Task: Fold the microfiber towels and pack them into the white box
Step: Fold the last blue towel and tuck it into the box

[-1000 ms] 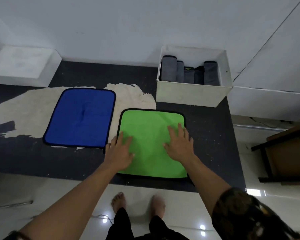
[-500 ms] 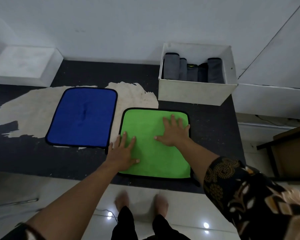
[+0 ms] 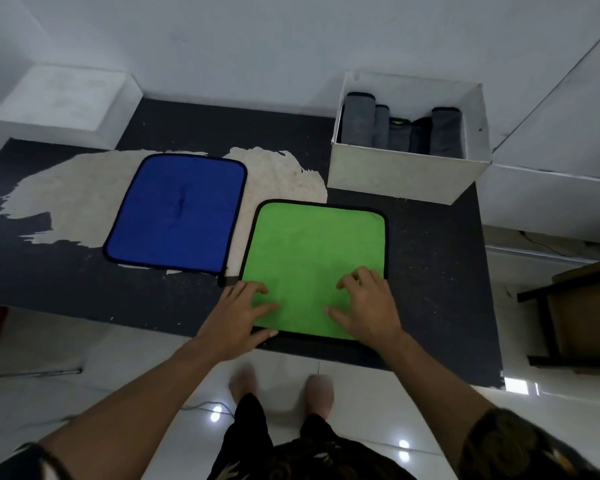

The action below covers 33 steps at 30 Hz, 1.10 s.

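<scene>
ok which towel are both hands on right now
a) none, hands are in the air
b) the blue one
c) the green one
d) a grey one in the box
C: the left hand and right hand both rest on the near part of the green microfiber towel, while the blue microfiber towel lies flat beside it with no hand on it.

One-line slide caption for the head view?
Left hand and right hand rest on the green towel near its front edge; blue towel alongside, folded towels in the white box.
</scene>
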Each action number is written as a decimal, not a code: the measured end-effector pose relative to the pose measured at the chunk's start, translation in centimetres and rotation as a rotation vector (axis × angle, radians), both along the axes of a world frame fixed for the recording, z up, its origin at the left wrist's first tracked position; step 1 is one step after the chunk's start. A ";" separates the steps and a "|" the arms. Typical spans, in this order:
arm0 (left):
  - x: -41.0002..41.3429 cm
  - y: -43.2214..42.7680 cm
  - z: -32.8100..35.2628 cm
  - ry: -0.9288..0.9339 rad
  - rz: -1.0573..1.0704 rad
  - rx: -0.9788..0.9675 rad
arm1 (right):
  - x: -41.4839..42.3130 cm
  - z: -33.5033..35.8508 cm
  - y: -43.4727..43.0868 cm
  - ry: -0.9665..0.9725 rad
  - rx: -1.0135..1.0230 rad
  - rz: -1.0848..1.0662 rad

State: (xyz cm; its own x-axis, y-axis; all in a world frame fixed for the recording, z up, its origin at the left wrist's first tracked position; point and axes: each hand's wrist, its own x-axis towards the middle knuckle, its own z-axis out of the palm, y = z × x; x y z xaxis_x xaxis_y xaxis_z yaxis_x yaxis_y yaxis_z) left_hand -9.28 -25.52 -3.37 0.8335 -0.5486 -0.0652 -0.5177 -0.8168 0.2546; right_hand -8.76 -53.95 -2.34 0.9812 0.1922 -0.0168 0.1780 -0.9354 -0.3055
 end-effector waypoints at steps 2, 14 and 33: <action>-0.9 0.4 -0.2 -0.007 -0.045 0.016 | -2.5 -0.8 0.1 0.039 0.039 0.054; -1.4 -1.3 1.7 -0.015 0.163 0.387 | -6.5 -0.7 1.0 0.106 -0.114 -0.022; 1.3 0.5 2.9 0.175 0.493 -0.140 | -3.1 0.7 -3.8 0.320 0.022 -0.217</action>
State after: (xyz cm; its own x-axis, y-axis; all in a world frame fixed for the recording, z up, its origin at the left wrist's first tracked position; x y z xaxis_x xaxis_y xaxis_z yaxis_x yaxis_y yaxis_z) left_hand -8.01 -25.04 -0.47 0.9776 -0.1085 -0.1804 -0.0216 -0.9041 0.4267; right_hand -11.81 -57.76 -1.65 0.9449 -0.0152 -0.3269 -0.1307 -0.9333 -0.3345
